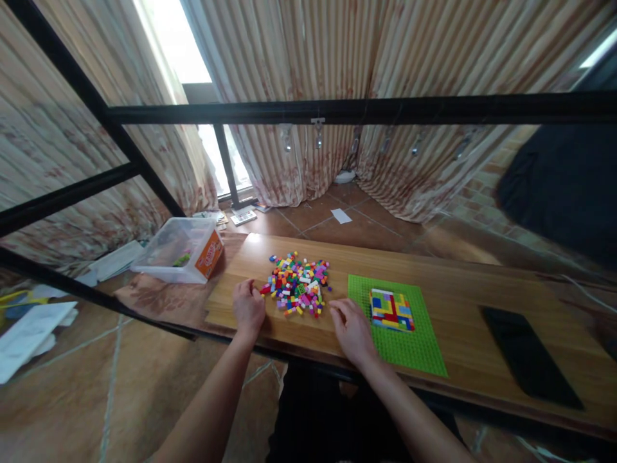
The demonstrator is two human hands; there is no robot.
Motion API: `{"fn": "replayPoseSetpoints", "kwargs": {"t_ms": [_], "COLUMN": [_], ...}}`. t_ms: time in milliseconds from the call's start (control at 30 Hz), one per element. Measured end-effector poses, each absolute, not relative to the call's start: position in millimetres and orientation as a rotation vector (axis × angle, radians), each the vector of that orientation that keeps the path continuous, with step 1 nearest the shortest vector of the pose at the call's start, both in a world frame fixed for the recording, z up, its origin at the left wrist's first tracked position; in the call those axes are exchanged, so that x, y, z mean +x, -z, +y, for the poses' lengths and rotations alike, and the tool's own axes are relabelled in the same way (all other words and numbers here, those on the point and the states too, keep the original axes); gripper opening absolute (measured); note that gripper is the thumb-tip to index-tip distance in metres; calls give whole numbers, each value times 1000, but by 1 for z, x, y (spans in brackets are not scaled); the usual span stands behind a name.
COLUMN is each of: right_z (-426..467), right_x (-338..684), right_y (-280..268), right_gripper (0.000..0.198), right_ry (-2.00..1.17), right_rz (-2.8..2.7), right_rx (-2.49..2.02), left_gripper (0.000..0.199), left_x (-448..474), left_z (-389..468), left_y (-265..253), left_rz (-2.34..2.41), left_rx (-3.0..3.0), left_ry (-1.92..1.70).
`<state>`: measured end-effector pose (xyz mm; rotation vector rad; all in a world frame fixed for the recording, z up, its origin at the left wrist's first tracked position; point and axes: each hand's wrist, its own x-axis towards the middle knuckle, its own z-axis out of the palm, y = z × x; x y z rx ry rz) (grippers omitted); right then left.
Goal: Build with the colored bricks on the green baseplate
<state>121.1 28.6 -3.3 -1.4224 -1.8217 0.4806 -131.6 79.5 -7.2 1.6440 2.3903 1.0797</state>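
Note:
A pile of small, many-coloured toy bricks (pixel 299 286) lies loose on the wooden table. At its left edge rests my left hand (pixel 249 307), fingers curled in; red bricks show right by the fingertips, and I cannot make out whether one is held. My right hand (pixel 353 328) is between the pile and a green baseplate (pixel 424 347), its fingers bent together and their tips toward the pile. Whatever may be in that pinch is too small or hidden to tell. On the baseplate sits a flat, roughly square patchwork of bricks (pixel 392 310) in red, blue, yellow and white.
A clear plastic box (pixel 178 251) with an orange label stands left of the table's far corner. To the right lies a flat black panel (pixel 530 357). A black metal bar (pixel 337 113) crosses ahead, in front of the curtains (pixel 313 58).

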Motion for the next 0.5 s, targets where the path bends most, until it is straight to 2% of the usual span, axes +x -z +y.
{"fn": "replayPoseSetpoints", "kwargs": {"t_ms": [500], "right_z": [70], "right_x": [60], "right_y": [-21], "right_gripper": [31], "right_ry": [-305], "right_rz": [-2032], "right_rx": [-1514], "left_gripper": [27], "left_x": [-127], "left_z": [83], "left_y": [11], "left_rz": [2490], "left_rx": [1801], "left_ry": [-823]}}
